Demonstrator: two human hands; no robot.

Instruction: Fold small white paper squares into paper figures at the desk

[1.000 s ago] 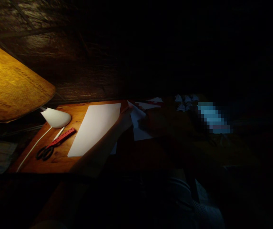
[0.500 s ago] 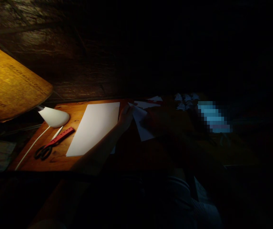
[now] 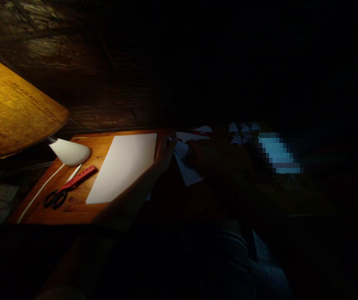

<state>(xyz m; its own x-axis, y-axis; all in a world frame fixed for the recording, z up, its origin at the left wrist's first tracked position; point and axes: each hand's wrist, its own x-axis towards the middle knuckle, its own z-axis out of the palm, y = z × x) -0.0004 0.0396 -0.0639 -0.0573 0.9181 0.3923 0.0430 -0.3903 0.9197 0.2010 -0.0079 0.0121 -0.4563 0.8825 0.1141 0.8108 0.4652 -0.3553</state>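
Note:
Between my two hands is a piece of white paper (image 3: 191, 175), its lower part hanging below the fingers and its top bent over. My left hand (image 3: 165, 153) has its fingers closed on the paper's upper left edge. In deep shadow on the other side, my right hand (image 3: 200, 155) grips the paper too, though its fingers barely show. Left of my left hand lies a large stack of white sheets (image 3: 128, 164), partly covered by my forearm. Just behind the hands are white paper pieces (image 3: 186, 136) with a thin red object (image 3: 202, 133) across them.
A lamp with a yellow shade (image 3: 16, 108) and white base (image 3: 72, 152) stands at the left. Scissors with black handles (image 3: 55, 199) lie beside a red perforated strip and a white pen-like stick (image 3: 74, 173). Several small folded papers (image 3: 236, 138) sit near a blurred bright screen (image 3: 280, 154).
The paper's pointed top, which stuck up between my hands, is now bent down and curled under my fingers. My right hand has shifted slightly up along it.

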